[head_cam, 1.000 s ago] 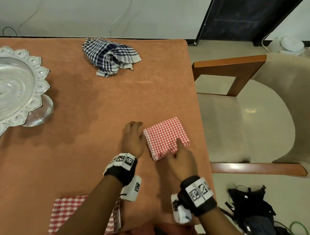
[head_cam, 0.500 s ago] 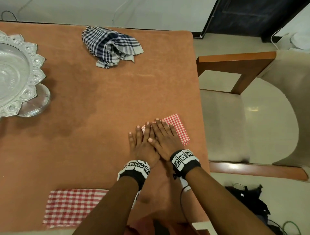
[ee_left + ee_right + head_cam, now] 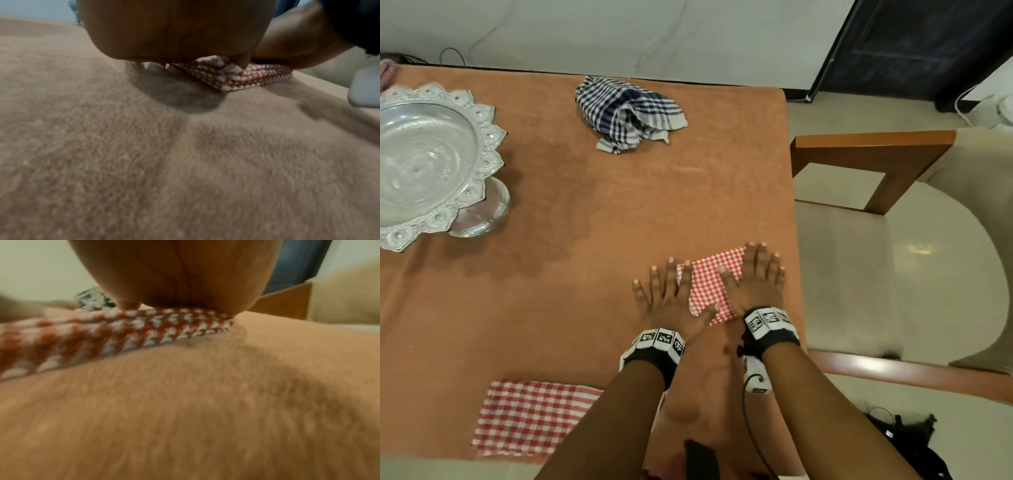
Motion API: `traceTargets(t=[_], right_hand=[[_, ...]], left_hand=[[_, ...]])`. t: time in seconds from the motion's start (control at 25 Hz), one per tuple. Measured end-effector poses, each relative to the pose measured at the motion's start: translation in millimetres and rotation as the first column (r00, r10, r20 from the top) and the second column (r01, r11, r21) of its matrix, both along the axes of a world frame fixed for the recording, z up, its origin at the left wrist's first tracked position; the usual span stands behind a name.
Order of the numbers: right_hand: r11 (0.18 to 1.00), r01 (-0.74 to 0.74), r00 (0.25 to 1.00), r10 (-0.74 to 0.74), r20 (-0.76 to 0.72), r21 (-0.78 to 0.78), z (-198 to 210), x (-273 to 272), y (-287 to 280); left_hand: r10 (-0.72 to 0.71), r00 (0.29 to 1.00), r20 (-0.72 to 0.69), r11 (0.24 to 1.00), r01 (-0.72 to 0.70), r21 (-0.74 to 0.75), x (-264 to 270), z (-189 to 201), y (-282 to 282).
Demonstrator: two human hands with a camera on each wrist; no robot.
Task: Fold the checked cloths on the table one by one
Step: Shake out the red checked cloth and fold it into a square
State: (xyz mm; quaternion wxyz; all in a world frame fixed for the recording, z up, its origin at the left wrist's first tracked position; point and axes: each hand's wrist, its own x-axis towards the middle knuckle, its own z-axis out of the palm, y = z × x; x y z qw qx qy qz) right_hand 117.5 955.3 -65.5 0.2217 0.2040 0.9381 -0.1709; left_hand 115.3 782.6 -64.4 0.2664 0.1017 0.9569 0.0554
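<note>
A small folded red-and-white checked cloth [image 3: 710, 281] lies near the table's right edge. My left hand [image 3: 669, 294] lies flat with spread fingers over its left side, mostly on the table. My right hand [image 3: 756, 277] presses flat on its right half. The left wrist view shows the cloth's stacked layers [image 3: 236, 76] under the palm; the right wrist view shows its folded edge [image 3: 123, 331] under the right palm. A second red checked cloth [image 3: 530, 414] lies folded at the near edge. A crumpled navy-and-white checked cloth [image 3: 626, 113] sits at the far side.
The table is covered in orange-brown fabric [image 3: 585, 240]. A silver pedestal bowl [image 3: 431, 164] stands at the left. A wooden chair [image 3: 876, 222] with beige cushions is close against the table's right edge. A dark bag [image 3: 914, 445] lies on the floor.
Both hands, which lay together over the cloth's left part half a second ago, have slid apart: the left hand went left, the right hand went right across the cloth.
</note>
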Motion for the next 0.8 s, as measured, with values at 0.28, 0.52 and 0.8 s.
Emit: traceTargets(t=[0.28, 0.52, 0.8], right_hand=[[0.896, 0.420, 0.862, -0.443, -0.247, -0.141, 43.3, 39.3, 23.7], [0.644, 0.669, 0.724, -0.678, 0.129, -0.371, 24.3, 73.4, -33.7], [0.617, 0.648, 0.722, -0.684, 0.102, -0.447, 42.4, 46.0, -20.1]], left_hand=[[-0.076, 0.994, -0.079, 0.993, 0.083, 0.088, -19.4, 17.8, -13.7], [-0.185, 0.982, -0.042, 0.975, 0.189, 0.120, -42.6, 35.6, 11.2], [0.041, 0.986, 0.159, 0.998, -0.047, 0.032, -19.2, 49.3, -6.3]])
